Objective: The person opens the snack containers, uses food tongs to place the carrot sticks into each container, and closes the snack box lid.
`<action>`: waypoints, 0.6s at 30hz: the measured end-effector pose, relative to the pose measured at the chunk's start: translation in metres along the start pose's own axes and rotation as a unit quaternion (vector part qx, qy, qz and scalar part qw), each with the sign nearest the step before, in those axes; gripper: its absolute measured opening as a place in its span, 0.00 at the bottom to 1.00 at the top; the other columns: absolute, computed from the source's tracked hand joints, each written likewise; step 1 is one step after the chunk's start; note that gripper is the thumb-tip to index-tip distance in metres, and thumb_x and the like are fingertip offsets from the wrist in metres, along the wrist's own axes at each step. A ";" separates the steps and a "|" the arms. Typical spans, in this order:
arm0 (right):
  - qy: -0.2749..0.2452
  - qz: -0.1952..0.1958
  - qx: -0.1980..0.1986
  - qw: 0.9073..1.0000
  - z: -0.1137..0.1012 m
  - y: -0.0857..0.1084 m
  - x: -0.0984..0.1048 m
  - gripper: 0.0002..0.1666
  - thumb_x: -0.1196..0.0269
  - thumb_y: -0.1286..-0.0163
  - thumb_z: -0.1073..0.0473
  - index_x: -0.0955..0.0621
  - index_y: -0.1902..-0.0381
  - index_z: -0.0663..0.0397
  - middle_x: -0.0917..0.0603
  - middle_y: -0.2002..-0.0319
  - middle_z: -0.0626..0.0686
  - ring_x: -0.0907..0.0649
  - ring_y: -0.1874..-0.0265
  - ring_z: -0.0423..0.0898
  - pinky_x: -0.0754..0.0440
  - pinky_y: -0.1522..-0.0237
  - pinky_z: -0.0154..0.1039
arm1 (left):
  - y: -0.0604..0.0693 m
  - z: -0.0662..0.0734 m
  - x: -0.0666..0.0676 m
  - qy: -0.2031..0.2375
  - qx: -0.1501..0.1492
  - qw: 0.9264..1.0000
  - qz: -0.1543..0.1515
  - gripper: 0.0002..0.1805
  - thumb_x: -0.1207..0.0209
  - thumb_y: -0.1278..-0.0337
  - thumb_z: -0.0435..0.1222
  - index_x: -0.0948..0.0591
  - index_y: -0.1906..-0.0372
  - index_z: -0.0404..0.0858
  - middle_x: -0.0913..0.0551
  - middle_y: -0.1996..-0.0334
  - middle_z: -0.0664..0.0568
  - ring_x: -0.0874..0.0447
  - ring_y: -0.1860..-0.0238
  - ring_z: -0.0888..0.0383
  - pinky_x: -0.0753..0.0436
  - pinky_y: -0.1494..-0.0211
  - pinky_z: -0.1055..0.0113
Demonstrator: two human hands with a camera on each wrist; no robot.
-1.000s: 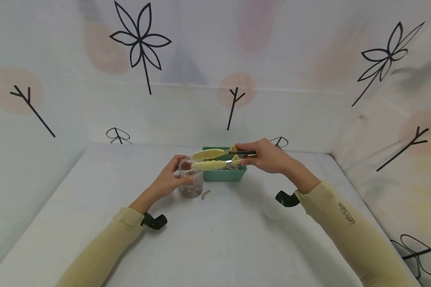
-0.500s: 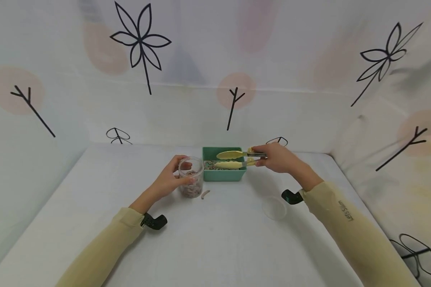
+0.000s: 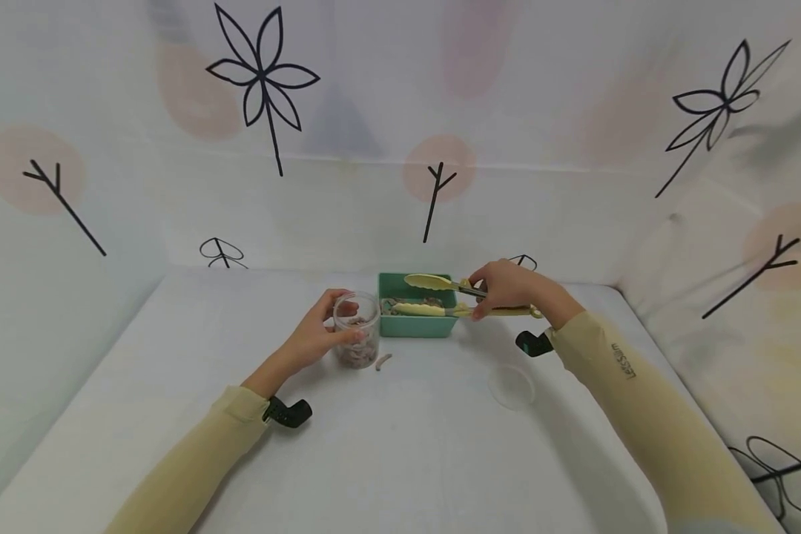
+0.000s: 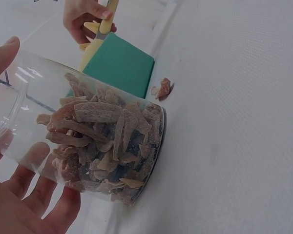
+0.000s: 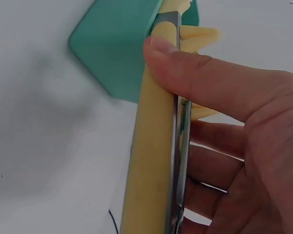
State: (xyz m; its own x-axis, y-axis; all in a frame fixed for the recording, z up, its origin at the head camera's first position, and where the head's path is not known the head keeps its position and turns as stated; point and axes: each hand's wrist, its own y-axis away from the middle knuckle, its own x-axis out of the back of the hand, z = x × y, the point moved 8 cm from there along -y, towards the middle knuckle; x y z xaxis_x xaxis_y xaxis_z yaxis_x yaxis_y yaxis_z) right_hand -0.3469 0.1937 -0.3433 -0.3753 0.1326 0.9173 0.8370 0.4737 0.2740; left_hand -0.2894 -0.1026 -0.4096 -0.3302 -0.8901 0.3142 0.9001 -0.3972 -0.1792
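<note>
My left hand (image 3: 310,337) grips a clear open-topped jar (image 3: 367,310), partly filled with brown dried strips (image 4: 100,131); the jar stands upright on the table. Beside it on the right is a green box (image 3: 415,326) with similar pieces inside. My right hand (image 3: 507,288) holds yellow-tipped tongs (image 3: 427,282), thumb on one arm and fingers on the other. The tong tips are spread apart over the box, the lower one at its front rim. In the right wrist view the thumb (image 5: 185,68) presses the yellow handle (image 5: 151,161).
One loose brown strip (image 3: 383,362) lies on the table in front of the jar and box. A round transparent lid (image 3: 511,387) lies flat to the right. A patterned cloth wall (image 3: 347,208) stands behind the table (image 3: 374,460).
The right hand and tongs have moved right, from above the jar to the green box; the tongs now lie more angled, their tips wider apart. The left hand and jar have stayed in place.
</note>
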 end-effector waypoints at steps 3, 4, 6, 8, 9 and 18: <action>-0.012 -0.025 -0.015 1.000 0.004 -0.003 -0.003 0.43 0.25 0.44 0.46 0.26 0.37 0.62 0.17 0.48 0.61 0.19 0.52 0.54 0.22 0.50 0.53 | 0.001 0.001 -0.001 -0.001 -0.001 1.000 0.000 0.37 0.30 0.41 0.37 0.36 0.31 0.40 0.28 0.36 0.34 0.30 0.35 0.44 0.26 0.40 0.47; -0.021 -0.031 -0.021 0.999 0.006 -0.004 -0.004 0.43 0.25 0.44 0.45 0.27 0.37 0.61 0.18 0.48 0.61 0.19 0.53 0.54 0.23 0.50 0.53 | 0.000 0.001 -0.001 0.000 -0.001 1.000 0.000 0.37 0.30 0.41 0.37 0.36 0.31 0.40 0.28 0.36 0.34 0.30 0.35 0.44 0.26 0.40 0.47; -0.036 -0.041 -0.024 0.998 0.010 -0.006 -0.007 0.44 0.26 0.44 0.45 0.29 0.37 0.61 0.19 0.50 0.60 0.21 0.56 0.53 0.24 0.51 0.52 | 0.001 0.001 -0.001 0.001 0.001 1.000 0.002 0.37 0.30 0.41 0.36 0.36 0.32 0.41 0.28 0.36 0.35 0.30 0.35 0.44 0.26 0.40 0.47; -0.053 -0.043 -0.027 0.997 0.013 -0.006 -0.009 0.43 0.26 0.43 0.46 0.30 0.36 0.60 0.18 0.52 0.58 0.21 0.56 0.52 0.25 0.51 0.51 | 0.000 0.001 -0.001 0.003 0.003 1.000 0.001 0.37 0.30 0.41 0.36 0.36 0.31 0.40 0.28 0.35 0.34 0.31 0.35 0.44 0.26 0.40 0.46; -0.058 -0.041 -0.029 0.997 0.013 -0.006 -0.010 0.43 0.26 0.42 0.47 0.30 0.36 0.60 0.18 0.54 0.57 0.22 0.57 0.52 0.25 0.52 0.50 | 0.000 0.000 -0.001 0.003 0.004 1.000 0.001 0.37 0.30 0.41 0.36 0.36 0.31 0.41 0.28 0.35 0.35 0.31 0.35 0.44 0.26 0.40 0.46; -0.023 0.002 0.000 1.000 0.000 0.002 -0.004 0.42 0.30 0.41 0.48 0.32 0.33 0.57 0.18 0.60 0.52 0.21 0.62 0.49 0.23 0.59 0.46 | 0.000 0.000 -0.001 0.000 -0.005 1.000 0.004 0.37 0.30 0.41 0.36 0.36 0.31 0.40 0.27 0.36 0.35 0.30 0.36 0.44 0.25 0.41 0.48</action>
State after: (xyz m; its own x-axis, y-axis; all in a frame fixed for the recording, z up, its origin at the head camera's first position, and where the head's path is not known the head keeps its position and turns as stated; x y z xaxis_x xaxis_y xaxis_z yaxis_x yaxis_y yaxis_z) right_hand -0.3437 0.1938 -0.3469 -0.3899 0.1747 0.9041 0.8386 0.4730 0.2702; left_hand -0.2888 -0.1020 -0.4094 -0.3238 -0.8930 0.3126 0.8995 -0.3930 -0.1909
